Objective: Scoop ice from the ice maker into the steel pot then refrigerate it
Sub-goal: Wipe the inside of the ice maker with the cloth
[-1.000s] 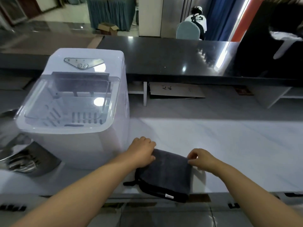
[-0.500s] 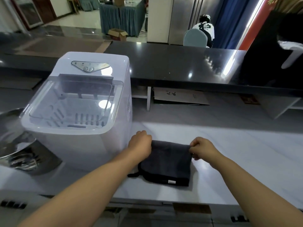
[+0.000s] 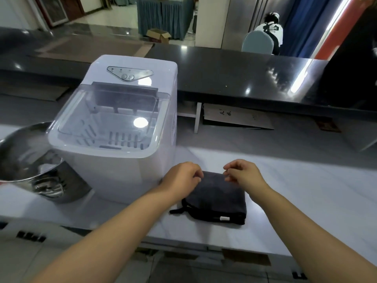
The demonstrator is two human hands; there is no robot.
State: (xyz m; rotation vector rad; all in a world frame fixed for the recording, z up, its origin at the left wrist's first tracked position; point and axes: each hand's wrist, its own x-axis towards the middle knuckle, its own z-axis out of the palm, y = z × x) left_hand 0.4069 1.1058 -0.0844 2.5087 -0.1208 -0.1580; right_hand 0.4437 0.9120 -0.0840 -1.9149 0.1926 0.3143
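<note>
The white ice maker stands on the pale counter with its clear lid down. Through the lid I see a slotted basket with no ice visible in it. The steel pot sits to its left, touching or nearly touching it, with pale lumps like ice at the bottom. A folded dark grey cloth lies right of the machine near the counter's front edge. My left hand and my right hand hover over the cloth's far edge. Their fingers are loosely curled and hold nothing.
The pale counter stretches to the right. Behind it runs a raised black bar top, with flat cardboard on the shelf beneath. A seated person is far behind the bar.
Both hands have let go of the cloth's far corners and moved toward each other above it. The view has tilted up slightly, and more of the steel pot shows.
</note>
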